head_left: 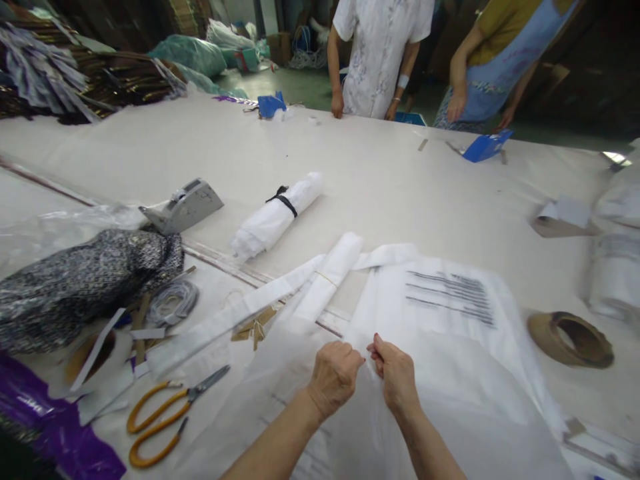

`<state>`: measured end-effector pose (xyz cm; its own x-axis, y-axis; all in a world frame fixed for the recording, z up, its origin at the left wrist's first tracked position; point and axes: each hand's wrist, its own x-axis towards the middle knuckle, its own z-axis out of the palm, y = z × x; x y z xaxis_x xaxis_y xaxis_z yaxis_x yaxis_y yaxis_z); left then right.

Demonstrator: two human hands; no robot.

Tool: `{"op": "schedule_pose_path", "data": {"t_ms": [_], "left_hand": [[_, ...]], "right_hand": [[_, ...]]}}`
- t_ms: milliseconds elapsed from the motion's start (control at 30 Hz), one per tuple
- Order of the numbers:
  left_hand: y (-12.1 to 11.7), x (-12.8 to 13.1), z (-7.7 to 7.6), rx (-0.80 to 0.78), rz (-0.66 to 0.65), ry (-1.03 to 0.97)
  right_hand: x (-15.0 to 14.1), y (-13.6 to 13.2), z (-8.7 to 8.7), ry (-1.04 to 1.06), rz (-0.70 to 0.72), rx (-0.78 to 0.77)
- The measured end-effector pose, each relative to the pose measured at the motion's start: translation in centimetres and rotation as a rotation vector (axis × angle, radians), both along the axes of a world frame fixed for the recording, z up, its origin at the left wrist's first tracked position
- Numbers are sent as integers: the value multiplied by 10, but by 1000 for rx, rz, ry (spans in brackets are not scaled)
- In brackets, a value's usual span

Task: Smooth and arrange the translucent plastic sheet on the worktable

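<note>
My left hand (334, 375) and my right hand (397, 375) are close together in the lower middle, both with fingers pinched on the edge of a thin white plastic bag (450, 360) printed with black lines. The bag lies flat on the table in front of me. Just beyond my hands lies a folded white bundle (327, 277) tied with a thin band, and farther off a rolled white bundle (275, 217) bound with a black strap.
Orange-handled scissors (165, 413) lie at lower left beside purple film (45, 427) and a speckled dark bag (85, 280). A grey tape dispenser (187, 203) sits behind it. A brown tape roll (570, 339) rests at right. Two people (380, 53) stand at the table's far edge.
</note>
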<state>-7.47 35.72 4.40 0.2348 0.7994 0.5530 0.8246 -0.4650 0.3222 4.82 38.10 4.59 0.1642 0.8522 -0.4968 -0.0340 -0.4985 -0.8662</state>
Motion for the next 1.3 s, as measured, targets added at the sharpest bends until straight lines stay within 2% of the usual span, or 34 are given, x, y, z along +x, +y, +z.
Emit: {"op": "schedule_pose_path", "data": {"t_ms": [333,467,767,800,833,933,1000,1100,1167,1233,1300], "left_hand": [[-7,-5,1,22,21,26],[-9,-7,3,30,16,27],[-22,-15,11,32,15,35],[-23,-16,11,-10,9,6],[-23,-18,12,-123,16,-65],[-20,-25,15,-693,117,-412],[-14,-30,20,-962,167,-576],[-2,-39,31,-1194,85,-760],[7,-43,39,-1322,6,-889],[16,-45,46,-1354,-77,-931],[26,-44,51,-1318,-80,-892]], "right_hand": [[5,4,-5,-325,149,128],[7,7,-7,-432,180,130],[5,12,-5,-487,241,94],[5,12,-2,-477,241,90],[4,11,1,-458,243,85],[4,10,15,-357,267,90],[5,10,28,-231,322,114],[8,12,48,-63,448,156],[11,13,58,-41,527,175],[14,13,65,-62,578,196],[15,11,71,-105,599,270]]}}
